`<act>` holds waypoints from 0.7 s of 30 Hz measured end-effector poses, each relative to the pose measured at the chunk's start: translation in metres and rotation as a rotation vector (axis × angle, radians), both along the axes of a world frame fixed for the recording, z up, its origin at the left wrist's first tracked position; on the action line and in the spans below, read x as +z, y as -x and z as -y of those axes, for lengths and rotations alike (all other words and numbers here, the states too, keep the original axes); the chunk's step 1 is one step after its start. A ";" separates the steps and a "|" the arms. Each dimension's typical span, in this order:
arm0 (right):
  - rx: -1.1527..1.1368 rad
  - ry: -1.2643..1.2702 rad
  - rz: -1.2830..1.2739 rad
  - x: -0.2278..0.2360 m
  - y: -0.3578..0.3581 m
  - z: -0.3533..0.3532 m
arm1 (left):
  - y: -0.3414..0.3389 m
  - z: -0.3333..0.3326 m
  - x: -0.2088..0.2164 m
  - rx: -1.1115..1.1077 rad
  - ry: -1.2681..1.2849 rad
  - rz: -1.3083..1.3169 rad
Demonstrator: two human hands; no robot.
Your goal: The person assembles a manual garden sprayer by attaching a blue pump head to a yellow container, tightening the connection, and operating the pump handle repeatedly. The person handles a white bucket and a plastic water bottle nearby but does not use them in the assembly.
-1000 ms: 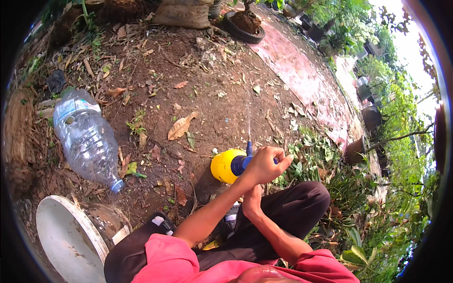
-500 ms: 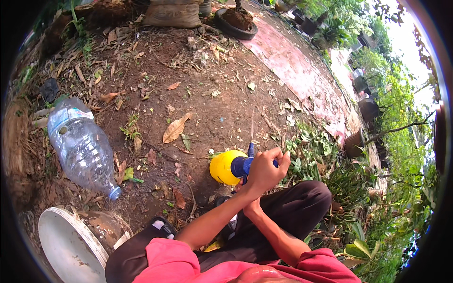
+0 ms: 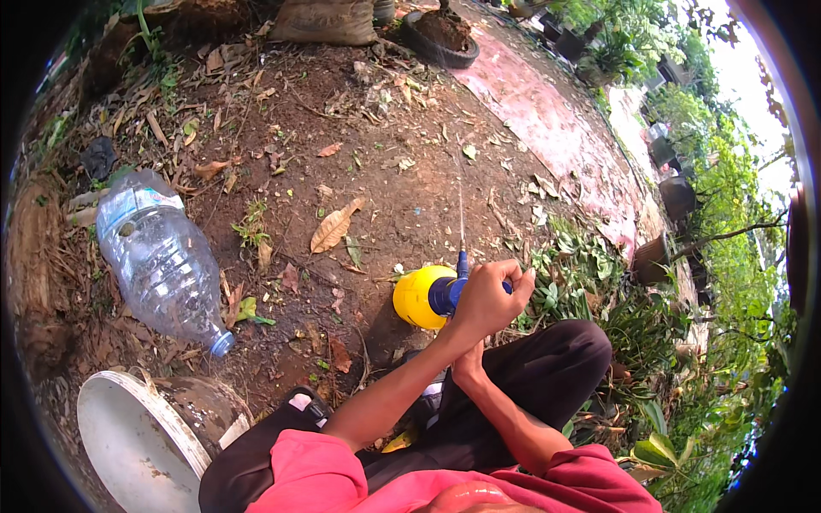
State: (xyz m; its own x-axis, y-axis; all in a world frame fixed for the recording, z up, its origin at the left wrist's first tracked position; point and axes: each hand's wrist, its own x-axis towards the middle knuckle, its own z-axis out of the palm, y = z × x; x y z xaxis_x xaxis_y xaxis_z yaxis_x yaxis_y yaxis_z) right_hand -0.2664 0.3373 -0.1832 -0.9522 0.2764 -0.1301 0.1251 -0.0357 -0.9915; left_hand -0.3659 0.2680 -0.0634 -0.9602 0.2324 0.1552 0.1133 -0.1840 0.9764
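Clearly, a spray bottle [image 3: 417, 299] is held just beyond the knees, near the centre of the view. Its rounded body is coloured bright, opaque yellow, so what is contained cannot be told. It is topped by a dark blue head [image 3: 443, 296], from which a slim blue nozzle [image 3: 463, 263] is pointed toward twelve o'clock. A thin jet [image 3: 462, 205] of liquid is thrown from the tip in that direction. The blue pump handle [image 3: 508, 287] is gripped by the left hand [image 3: 493, 297], with its fingers curled tightly. The right hand [image 3: 469, 359] is mostly covered by the crossing left forearm; whether anything is grasped by it cannot be told.

At nine o'clock from the sprayer, a large transparent plastic bottle [image 3: 167, 269] is laid on its side, closed with a blue cap [image 3: 222, 344] turned toward four o'clock. At eight o'clock a white bucket [image 3: 141, 445] is tipped over, its pale inner surface stained with brown specks. At twelve o'clock, well apart, a clump of soil [image 3: 446, 32] is held in a dark round planter [image 3: 432, 51]. At three o'clock a brown pot [image 3: 652, 259] is set beside the greenery.
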 end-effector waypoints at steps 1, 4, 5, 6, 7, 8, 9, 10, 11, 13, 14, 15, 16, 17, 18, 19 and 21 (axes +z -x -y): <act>-0.005 -0.006 0.009 0.003 0.000 0.001 | 0.001 0.000 -0.001 -0.005 0.000 -0.003; -0.051 0.101 0.070 0.007 -0.001 0.003 | 0.003 -0.001 -0.002 -0.001 0.007 -0.045; -0.049 0.166 0.063 0.007 -0.001 0.003 | 0.005 -0.001 -0.002 -0.018 0.010 -0.050; -0.082 0.153 0.087 0.005 -0.001 0.003 | 0.006 -0.002 -0.002 -0.028 0.011 -0.058; -0.093 0.149 0.079 0.003 -0.001 0.003 | 0.007 -0.002 -0.001 -0.045 0.029 -0.052; -0.080 0.171 0.018 0.000 -0.001 0.002 | 0.008 -0.001 0.000 -0.079 0.041 -0.041; -0.090 0.086 0.028 -0.004 -0.001 0.002 | 0.009 0.000 0.002 -0.119 0.068 -0.016; -0.074 0.026 -0.015 -0.007 -0.001 0.001 | 0.009 0.002 0.003 -0.163 0.102 0.009; -0.069 -0.048 -0.083 -0.010 -0.001 0.000 | 0.009 0.005 0.005 -0.183 0.128 0.006; 0.008 -0.109 0.021 -0.012 -0.002 -0.003 | 0.010 0.014 0.010 -0.219 0.203 -0.004; 0.043 -0.148 0.066 -0.010 -0.003 -0.005 | 0.012 0.019 0.014 -0.250 0.208 -0.022; 0.072 -0.208 0.036 -0.008 -0.004 -0.007 | 0.013 0.023 0.017 -0.269 0.220 -0.047; 0.091 -0.141 0.148 -0.004 -0.005 -0.009 | 0.015 0.027 0.021 -0.298 0.247 -0.073; 0.152 -0.071 0.257 0.001 -0.006 -0.011 | 0.018 0.030 0.026 -0.258 0.349 -0.227; 0.180 -0.034 0.293 0.004 -0.006 -0.010 | 0.020 0.031 0.031 -0.220 0.421 -0.260; 0.207 0.002 0.330 0.008 -0.007 -0.009 | 0.024 0.031 0.036 -0.228 0.546 -0.270; 0.179 -0.020 0.239 0.010 -0.008 -0.004 | 0.027 0.028 0.046 -0.146 0.719 -0.316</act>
